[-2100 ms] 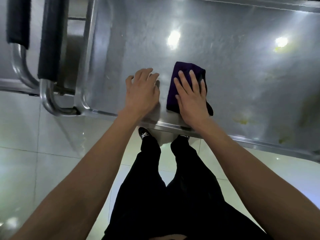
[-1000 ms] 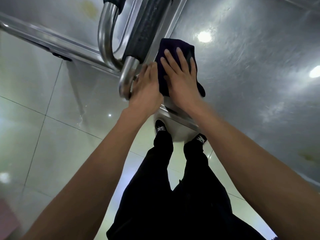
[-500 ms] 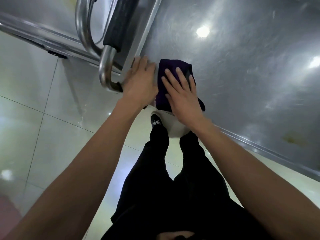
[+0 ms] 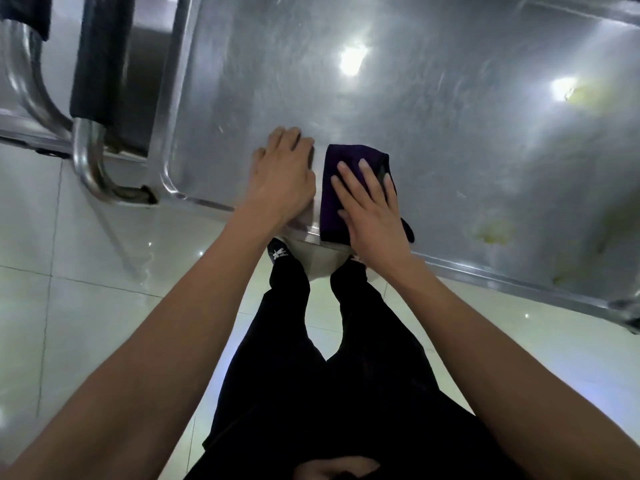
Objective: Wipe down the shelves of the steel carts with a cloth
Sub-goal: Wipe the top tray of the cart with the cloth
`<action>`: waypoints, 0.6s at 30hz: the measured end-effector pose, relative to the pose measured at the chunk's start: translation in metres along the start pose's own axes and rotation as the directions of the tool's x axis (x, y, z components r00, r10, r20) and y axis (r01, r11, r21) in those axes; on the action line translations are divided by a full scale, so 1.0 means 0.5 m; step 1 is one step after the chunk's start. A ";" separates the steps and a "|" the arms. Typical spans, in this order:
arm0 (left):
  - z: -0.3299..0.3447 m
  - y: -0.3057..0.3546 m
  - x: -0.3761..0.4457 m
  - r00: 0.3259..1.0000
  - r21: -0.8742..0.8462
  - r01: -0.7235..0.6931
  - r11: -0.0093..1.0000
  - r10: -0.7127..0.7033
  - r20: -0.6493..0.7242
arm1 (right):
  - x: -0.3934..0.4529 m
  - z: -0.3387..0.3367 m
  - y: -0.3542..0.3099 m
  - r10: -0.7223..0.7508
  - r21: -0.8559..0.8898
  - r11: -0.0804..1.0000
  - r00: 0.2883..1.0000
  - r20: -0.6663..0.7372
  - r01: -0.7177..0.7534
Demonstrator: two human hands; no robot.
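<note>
Purple cloth (image 4: 333, 188), folded into a narrow pad, lies flat on the steel shelf (image 4: 450, 126) right at its near rim, its long axis running away from me toward the far side of the cart. My right hand (image 4: 372, 209) is on top of it, fingers straight and spread, palm pressing it down onto the metal; nothing is curled or pinched. My left hand (image 4: 282, 174) rests bare on the steel just beside the cloth, to its left, fingers loosely bent over the surface and holding nothing, bracing me against the cart.

What matters for the coming stroke, I judge, is that the dirty part lies to the right of the cloth: yellowish smears (image 4: 491, 230) show near the rim well along from my right hand, with another patch (image 4: 581, 95) farther back under a light reflection. My right hand is the nearer one, so a sideways sweep to the right along the rim looks the natural move. The padded cart handle (image 4: 100, 60) stands off to my left
</note>
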State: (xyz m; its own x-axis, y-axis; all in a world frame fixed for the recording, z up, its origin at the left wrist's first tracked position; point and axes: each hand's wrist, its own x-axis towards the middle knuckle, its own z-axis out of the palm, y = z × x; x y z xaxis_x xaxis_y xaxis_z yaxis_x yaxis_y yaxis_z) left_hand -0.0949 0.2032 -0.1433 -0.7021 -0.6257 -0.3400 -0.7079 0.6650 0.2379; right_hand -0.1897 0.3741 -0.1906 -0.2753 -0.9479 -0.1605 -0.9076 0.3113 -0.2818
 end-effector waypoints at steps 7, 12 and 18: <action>0.026 0.141 0.035 0.992 0.041 -0.114 0.993 0.112 0.050 | -0.075 -0.036 0.126 0.133 0.020 0.991 0.991 -0.019 -0.133; 0.039 0.212 0.050 0.985 0.060 -0.156 0.986 0.150 0.084 | -0.086 -0.057 0.174 0.118 0.004 0.993 0.993 -0.010 -0.118; 0.048 0.231 0.052 0.992 0.066 -0.115 0.991 0.112 0.056 | -0.082 -0.065 0.183 0.097 0.003 0.995 0.995 -0.005 -0.097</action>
State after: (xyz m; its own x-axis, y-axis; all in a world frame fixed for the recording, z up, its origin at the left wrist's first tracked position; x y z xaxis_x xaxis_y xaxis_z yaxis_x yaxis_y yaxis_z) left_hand -0.1932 0.2736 -0.1465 -0.7713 -0.5236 -0.3618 -0.6155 0.7584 0.2146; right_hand -0.2717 0.4393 -0.1792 -0.3640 -0.9133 -0.1826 -0.8756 0.4024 -0.2672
